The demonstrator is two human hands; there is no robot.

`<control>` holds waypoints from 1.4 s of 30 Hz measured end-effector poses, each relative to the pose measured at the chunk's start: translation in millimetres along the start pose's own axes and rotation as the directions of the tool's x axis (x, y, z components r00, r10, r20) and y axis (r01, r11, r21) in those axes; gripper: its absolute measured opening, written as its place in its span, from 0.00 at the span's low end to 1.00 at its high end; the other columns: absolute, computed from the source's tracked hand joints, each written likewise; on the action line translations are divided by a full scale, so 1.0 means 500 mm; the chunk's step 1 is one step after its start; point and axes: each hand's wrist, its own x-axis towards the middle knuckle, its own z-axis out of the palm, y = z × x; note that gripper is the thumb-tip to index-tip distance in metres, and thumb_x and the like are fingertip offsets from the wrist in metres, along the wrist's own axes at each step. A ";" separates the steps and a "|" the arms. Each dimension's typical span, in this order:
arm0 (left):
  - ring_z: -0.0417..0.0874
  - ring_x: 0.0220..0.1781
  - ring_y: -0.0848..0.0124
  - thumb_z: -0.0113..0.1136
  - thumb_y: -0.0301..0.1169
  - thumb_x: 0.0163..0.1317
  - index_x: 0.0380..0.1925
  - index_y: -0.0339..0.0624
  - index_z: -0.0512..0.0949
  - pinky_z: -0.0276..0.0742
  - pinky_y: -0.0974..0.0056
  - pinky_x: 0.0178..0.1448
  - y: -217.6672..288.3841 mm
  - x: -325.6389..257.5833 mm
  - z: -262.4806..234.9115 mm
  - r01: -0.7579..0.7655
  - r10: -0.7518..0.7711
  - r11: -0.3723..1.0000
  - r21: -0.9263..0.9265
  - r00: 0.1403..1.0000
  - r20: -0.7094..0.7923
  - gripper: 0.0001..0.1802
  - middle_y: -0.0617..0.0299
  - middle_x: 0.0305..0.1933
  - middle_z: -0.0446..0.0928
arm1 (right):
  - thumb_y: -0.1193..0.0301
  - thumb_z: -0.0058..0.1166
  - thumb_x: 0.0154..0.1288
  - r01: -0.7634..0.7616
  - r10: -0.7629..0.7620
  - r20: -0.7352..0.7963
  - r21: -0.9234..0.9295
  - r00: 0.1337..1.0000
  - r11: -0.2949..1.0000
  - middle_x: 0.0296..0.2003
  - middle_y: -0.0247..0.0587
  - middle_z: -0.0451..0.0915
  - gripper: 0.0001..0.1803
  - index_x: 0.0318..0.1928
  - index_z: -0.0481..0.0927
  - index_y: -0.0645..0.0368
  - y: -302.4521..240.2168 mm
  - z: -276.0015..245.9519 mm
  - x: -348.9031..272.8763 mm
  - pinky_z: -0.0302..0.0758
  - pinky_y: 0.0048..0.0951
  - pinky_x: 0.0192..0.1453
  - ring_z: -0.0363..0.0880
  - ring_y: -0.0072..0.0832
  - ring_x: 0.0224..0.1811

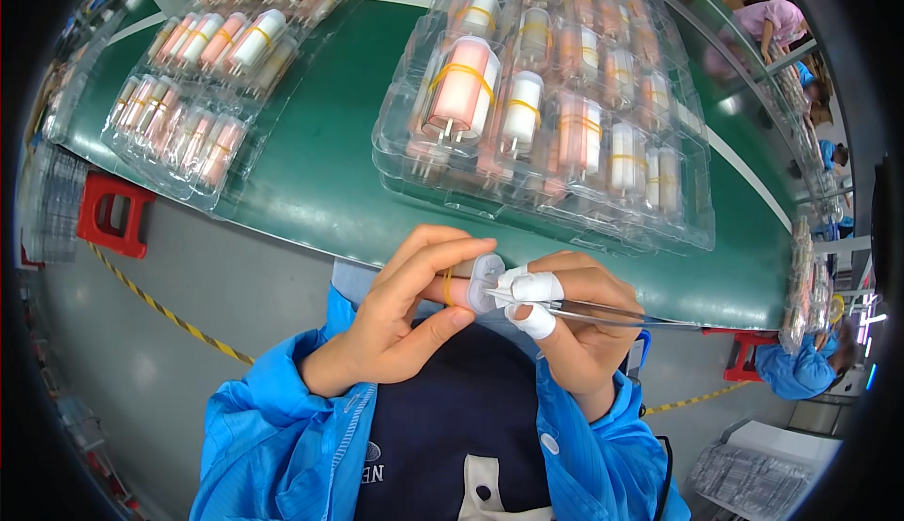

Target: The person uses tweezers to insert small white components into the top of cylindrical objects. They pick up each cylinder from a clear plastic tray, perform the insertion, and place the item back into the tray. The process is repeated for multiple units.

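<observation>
In front of my chest, my left hand [395, 319] is closed around a small bundle of pink and grey cylinders [458, 290], tied with a yellow rubber band. Its pale grey end cap [484, 276] faces right. My right hand [589, 319], with white tape on the thumb and fingertips, pinches slim metal tweezers [607, 315]. Their tips point left and meet the end cap; the exact contact is hidden by the fingers. Beyond my hands, a stack of clear plastic trays [452, 193] bears many similar pink, white and grey banded cylinders, several showing metal prongs.
The green table [325, 107] spans the far side. More loaded clear trays [165, 177] stand at its left. A red stool [89, 229] is on the left floor, another red stool [744, 359] at right. People in pink [767, 20] and blue [799, 370] are farther right.
</observation>
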 end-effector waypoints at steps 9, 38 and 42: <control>0.73 0.52 0.63 0.57 0.30 0.64 0.60 0.29 0.68 0.72 0.65 0.55 0.009 -0.003 0.005 0.013 -0.013 1.000 -0.016 1.000 -0.029 0.26 0.48 0.54 0.67 | 0.79 0.64 0.53 0.027 -0.026 -0.017 0.031 1.000 0.999 0.31 0.48 0.83 0.10 0.38 0.82 0.64 0.001 0.002 -0.004 0.77 0.26 0.34 0.83 0.31 0.32; 0.71 0.59 0.62 0.52 0.39 0.68 0.61 0.27 0.63 0.66 0.60 0.63 0.008 -0.001 -0.014 0.094 -0.084 0.988 -0.121 0.993 0.081 0.30 0.47 0.56 0.67 | 0.83 0.63 0.53 -0.084 0.145 -0.088 0.489 0.986 0.868 0.39 0.50 0.79 0.15 0.42 0.77 0.68 0.005 -0.003 -0.013 0.80 0.30 0.44 0.81 0.31 0.40; 0.71 0.59 0.62 0.52 0.37 0.67 0.61 0.27 0.64 0.66 0.59 0.63 0.009 -0.001 -0.010 0.086 -0.079 0.986 -0.141 0.995 0.056 0.29 0.47 0.56 0.68 | 0.81 0.66 0.51 -0.076 0.090 -0.061 0.199 0.994 0.977 0.38 0.46 0.79 0.14 0.40 0.80 0.65 0.008 -0.004 -0.013 0.76 0.24 0.39 0.79 0.27 0.37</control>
